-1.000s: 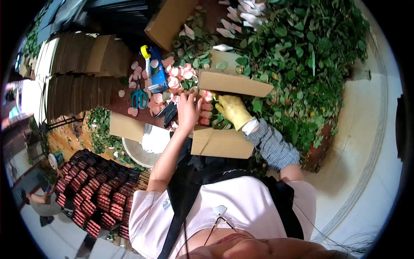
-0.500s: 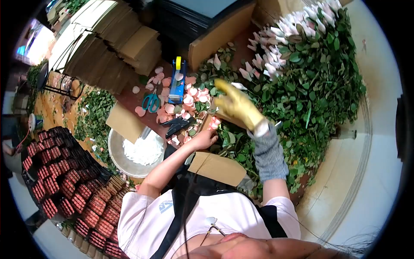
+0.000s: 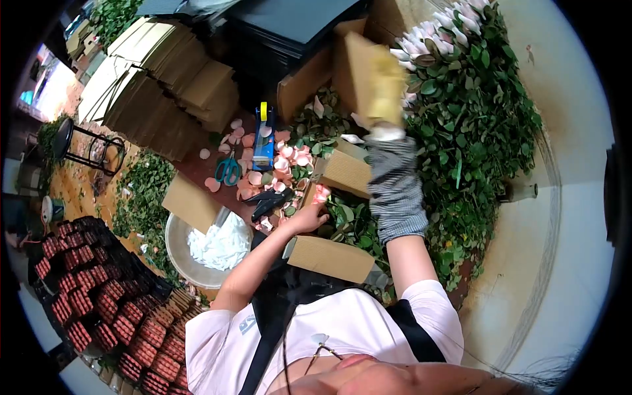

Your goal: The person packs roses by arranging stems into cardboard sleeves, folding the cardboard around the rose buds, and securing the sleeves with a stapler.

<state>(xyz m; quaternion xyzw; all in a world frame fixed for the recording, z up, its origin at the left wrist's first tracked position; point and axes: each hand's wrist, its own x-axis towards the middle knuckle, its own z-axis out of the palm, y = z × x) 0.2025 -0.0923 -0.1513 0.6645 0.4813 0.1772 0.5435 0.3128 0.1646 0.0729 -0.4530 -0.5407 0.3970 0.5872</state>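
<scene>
My bare left hand point(image 3: 309, 218) has its fingers curled in beside pink blossoms point(image 3: 321, 194) and green leaves; what lies under the fingers is hidden. My right hand point(image 3: 385, 85), in a yellow glove with a striped grey sleeve, is stretched far forward and smeared by motion. A flat piece of cardboard point(image 3: 357, 72) stands against its left side and appears gripped by it. Between my arms lie two folded cardboard pieces, one further off point(image 3: 347, 172) and one near my chest point(image 3: 332, 258).
Pale wrapped roses point(image 3: 447, 33) with dense leaves fill the right side. A blue tape dispenser point(image 3: 264, 141), teal scissors point(image 3: 228, 170), a black stapler point(image 3: 270, 203) and loose petals lie left of centre. A bowl point(image 3: 181, 253) holds white pieces. Cardboard stacks point(image 3: 171, 79) rise behind.
My right hand has swung forward from above the middle cardboard, and a cardboard piece now shows beside it. My left hand stays by the pink blossoms. The whole view has shifted slightly.
</scene>
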